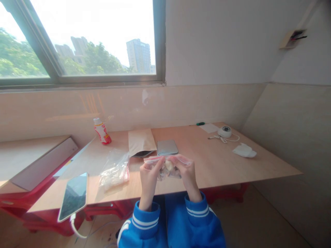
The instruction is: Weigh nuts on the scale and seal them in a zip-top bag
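Note:
Both my hands hold a small clear zip bag point(168, 164) with a red seal strip, just above the near edge of the wooden table point(222, 162). My left hand point(149, 177) pinches its left end and my right hand point(186, 173) pinches its right end. Pale lumpy contents show inside the bag between my fingers; what they are I cannot make out. Blue sleeves with white stripes cover both my wrists.
A pile of clear zip bags point(115, 169) lies left of my hands. A phone point(73, 196) on a white cable rests at the near left edge. Behind are a brown envelope point(141, 141), a silver flat device point(167, 147), a small red-white bottle point(101, 131), a round white gadget point(224, 131) and a white cloth point(244, 151).

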A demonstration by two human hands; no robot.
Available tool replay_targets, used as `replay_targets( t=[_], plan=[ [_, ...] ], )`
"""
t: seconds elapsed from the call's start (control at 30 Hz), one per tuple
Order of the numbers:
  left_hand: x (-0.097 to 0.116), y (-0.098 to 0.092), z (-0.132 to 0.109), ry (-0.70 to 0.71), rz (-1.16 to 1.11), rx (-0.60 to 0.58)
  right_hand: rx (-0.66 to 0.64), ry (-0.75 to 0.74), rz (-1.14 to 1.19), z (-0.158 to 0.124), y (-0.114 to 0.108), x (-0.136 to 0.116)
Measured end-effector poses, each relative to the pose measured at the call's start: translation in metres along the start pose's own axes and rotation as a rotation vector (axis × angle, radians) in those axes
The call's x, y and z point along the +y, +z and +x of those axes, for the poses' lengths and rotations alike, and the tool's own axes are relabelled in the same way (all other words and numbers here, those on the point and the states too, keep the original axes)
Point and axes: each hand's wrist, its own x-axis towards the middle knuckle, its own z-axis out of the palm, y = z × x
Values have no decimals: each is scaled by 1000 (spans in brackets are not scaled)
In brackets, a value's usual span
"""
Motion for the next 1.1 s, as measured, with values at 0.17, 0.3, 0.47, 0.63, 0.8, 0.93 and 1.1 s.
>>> replay_targets(
  t=[0.17,0.3,0.47,0.63,0.8,0.93,1.1],
  plan=[
    [-4,-1,0,-15,-85,76,-59,38,77,1,2,5],
    [-9,-2,3,-37,-138,49,-45,30,68,4,1,9],
    [-16,-3,8,-55,-123,57,-91,91,65,7,-6,8],
    [-23,-3,11,-58,-114,212,-371,80,6,6,-15,3],
    [-23,-4,11,-47,-60,196,-388,96,-53,4,-14,-6],
    [-24,-5,13,-46,-27,141,-386,54,-64,5,-17,-10],
    [-26,0,22,-44,45,41,-285,137,-39,7,-33,-2]
  ],
)
